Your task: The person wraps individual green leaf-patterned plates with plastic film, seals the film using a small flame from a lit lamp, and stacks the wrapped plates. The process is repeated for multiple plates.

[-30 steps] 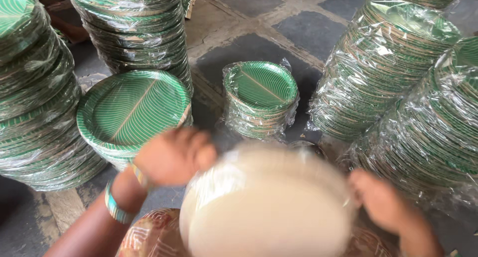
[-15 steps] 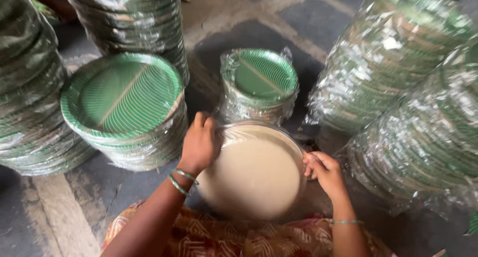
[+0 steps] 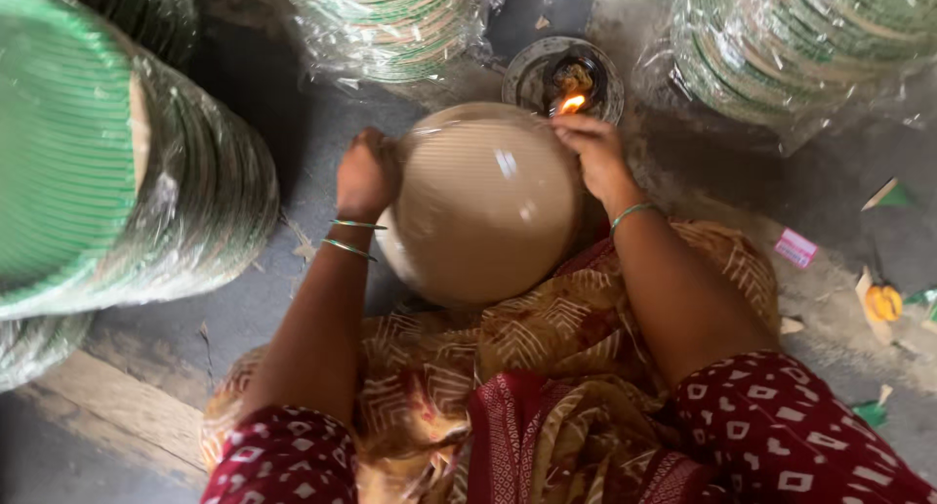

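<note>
Plastic-wrapped plate stack (image 3: 485,203) is sitting mid-frame, both hands' fingers clamped on its rim; right hand (image 3: 597,155) is nearing the flame (image 3: 572,103), so wrap could be scorching.

Wrapped plate stack (image 3: 488,201) on the lap, between both hands; small flame dish (image 3: 566,80) just behind; plate stacks (image 3: 117,172) left.

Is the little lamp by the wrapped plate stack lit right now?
Yes, a small flame burns in the round metal dish just above the right hand.
</note>
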